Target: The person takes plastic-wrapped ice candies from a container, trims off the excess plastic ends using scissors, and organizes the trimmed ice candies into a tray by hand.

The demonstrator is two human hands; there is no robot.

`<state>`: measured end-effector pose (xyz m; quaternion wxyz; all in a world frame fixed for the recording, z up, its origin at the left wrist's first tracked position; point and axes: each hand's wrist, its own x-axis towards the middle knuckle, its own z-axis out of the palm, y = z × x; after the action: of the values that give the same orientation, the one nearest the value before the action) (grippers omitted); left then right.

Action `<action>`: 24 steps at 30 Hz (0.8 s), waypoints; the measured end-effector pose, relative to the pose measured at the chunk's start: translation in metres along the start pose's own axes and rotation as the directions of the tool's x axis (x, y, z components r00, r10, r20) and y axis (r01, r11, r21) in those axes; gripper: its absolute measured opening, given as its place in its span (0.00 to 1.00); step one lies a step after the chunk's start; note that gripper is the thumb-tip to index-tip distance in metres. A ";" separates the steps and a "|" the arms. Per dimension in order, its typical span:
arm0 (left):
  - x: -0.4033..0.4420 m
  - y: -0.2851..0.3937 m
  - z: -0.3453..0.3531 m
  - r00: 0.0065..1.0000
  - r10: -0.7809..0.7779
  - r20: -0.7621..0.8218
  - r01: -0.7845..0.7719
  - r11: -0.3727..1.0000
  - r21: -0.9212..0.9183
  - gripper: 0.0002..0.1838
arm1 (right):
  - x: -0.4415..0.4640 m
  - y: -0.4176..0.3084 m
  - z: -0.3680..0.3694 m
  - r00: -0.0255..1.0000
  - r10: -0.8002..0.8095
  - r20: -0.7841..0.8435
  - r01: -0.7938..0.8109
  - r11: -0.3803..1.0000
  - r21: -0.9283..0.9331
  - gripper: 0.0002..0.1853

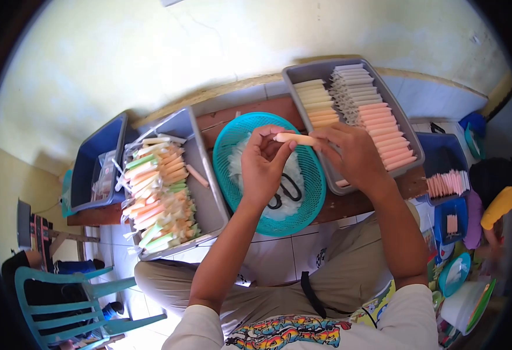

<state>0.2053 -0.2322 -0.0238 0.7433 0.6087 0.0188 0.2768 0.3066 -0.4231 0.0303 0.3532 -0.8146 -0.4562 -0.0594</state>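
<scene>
I hold one peach wrapped stick [296, 139] up over the turquoise basket [312, 205], with both hands on it. My left hand [266, 165] pinches its left end between thumb and fingers; my right hand [351, 153] grips the other end, so the stick lies nearly level between them. I judge the step in hand to be handling this one stick's wrapper, most likely at the left end, where my fingertips close in on it.

Below, in the basket, sit white plastic scraps [239, 158] with black-handled scissors [296, 185] on top (I can't make out the blades from here). To my left, a grey tray [209, 205] carries a tangled heap of sticks [158, 195], many with loose plastic ends; to my right, another grey tray [319, 72] holds neat rows of sticks [387, 139]. Basket and trays all rest along the wooden bench [276, 107].

To my mind, the next move calls for a light but sure hold: the stick looks smooth and could slip or bend if I squeeze it hard. Freeing either hand means the other must carry the stick alone.
</scene>
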 end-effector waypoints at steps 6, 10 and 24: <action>0.029 -0.026 0.040 0.999 -0.028 0.035 0.009 0.893 0.450 0.14 | -0.006 0.057 -0.006 0.989 0.102 -0.107 -0.105 0.994 -0.023 0.10; 0.046 -0.036 0.049 0.984 0.068 0.166 -0.172 0.616 0.769 0.13 | -0.006 0.089 -0.007 0.993 0.091 -0.072 -0.096 0.993 -0.070 0.09; 0.092 -0.064 0.069 0.937 -0.094 0.336 -0.313 0.205 0.928 0.11 | 0.025 0.140 0.019 0.998 0.056 0.024 -0.044 0.932 -0.360 0.08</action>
<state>0.3328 -0.2605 -0.0367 0.1660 0.9739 0.0233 0.1531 0.4260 -0.4403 -0.0465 0.1921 -0.8777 -0.4226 -0.1191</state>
